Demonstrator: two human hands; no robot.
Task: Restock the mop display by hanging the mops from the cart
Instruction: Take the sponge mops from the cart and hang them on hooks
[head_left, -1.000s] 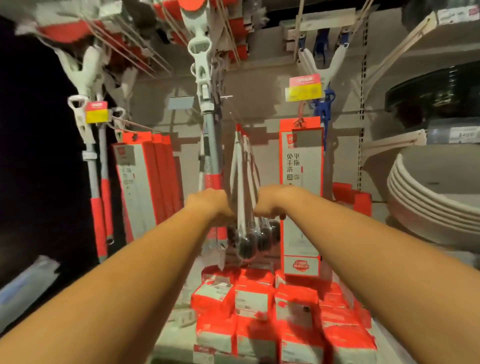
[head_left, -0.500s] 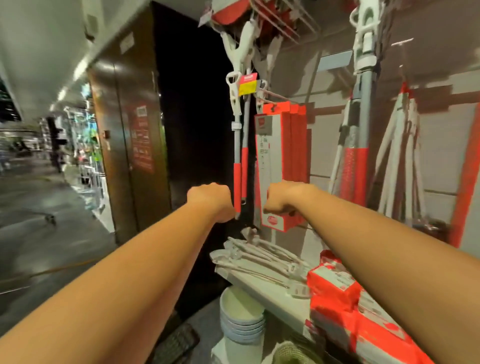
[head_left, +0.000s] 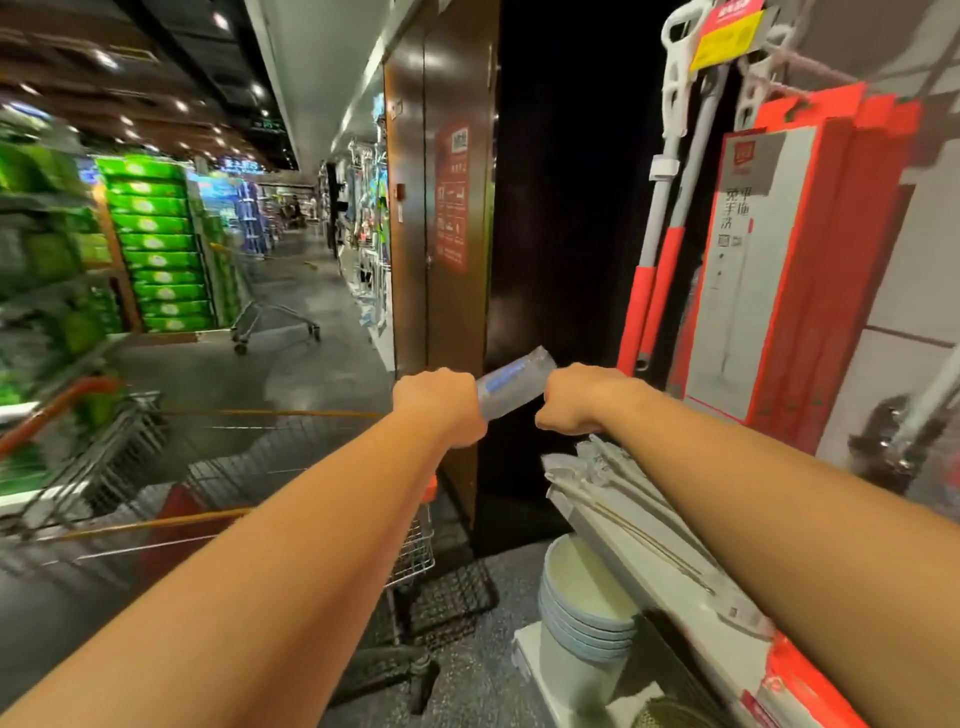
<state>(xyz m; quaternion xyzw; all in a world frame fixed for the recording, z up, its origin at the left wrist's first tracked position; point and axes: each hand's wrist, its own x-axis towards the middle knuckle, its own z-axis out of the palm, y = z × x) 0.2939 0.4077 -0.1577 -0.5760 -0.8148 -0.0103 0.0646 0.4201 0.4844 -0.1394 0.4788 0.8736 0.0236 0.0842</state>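
At frame centre our left grip (head_left: 439, 405) and right grip (head_left: 584, 397) are curled beside a clear plastic-wrapped mop piece with a blue stripe (head_left: 514, 384); whether they hold it we cannot tell. We should grasp it firmly before lifting toward the hanging red-and-white mop boxes (head_left: 753, 270) at right

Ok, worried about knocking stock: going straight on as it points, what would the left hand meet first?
Probably the clear-wrapped blue item just past the left hand; depth unclear. Beyond it, the brown panel.
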